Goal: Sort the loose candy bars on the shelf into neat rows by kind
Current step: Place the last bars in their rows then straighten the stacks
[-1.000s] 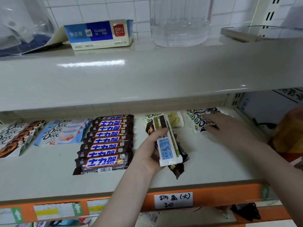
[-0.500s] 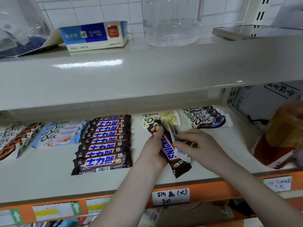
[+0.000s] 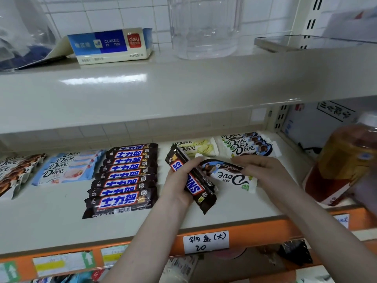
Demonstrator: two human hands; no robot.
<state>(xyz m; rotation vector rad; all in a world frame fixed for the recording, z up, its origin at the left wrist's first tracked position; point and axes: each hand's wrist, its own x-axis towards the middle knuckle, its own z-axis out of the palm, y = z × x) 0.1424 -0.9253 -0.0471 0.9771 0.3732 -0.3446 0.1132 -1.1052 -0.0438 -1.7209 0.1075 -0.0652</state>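
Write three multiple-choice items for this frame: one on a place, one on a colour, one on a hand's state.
1. Where does the Snickers row lie?
A. left of the hands
B. on the top shelf
C. right of the bottle

2. What colour is the shelf edge?
A. blue
B. orange
C. black

3. What is the right hand doing?
A. resting flat on the shelf
B. holding the jug
C. holding a white Dove bar

Key: 1 A, the row sits on the lower shelf to the left of the left hand. 2 B, the front strip with the paper labels is orange. 3 C, its fingers grip the bar's end, while the left hand holds Snickers bars.
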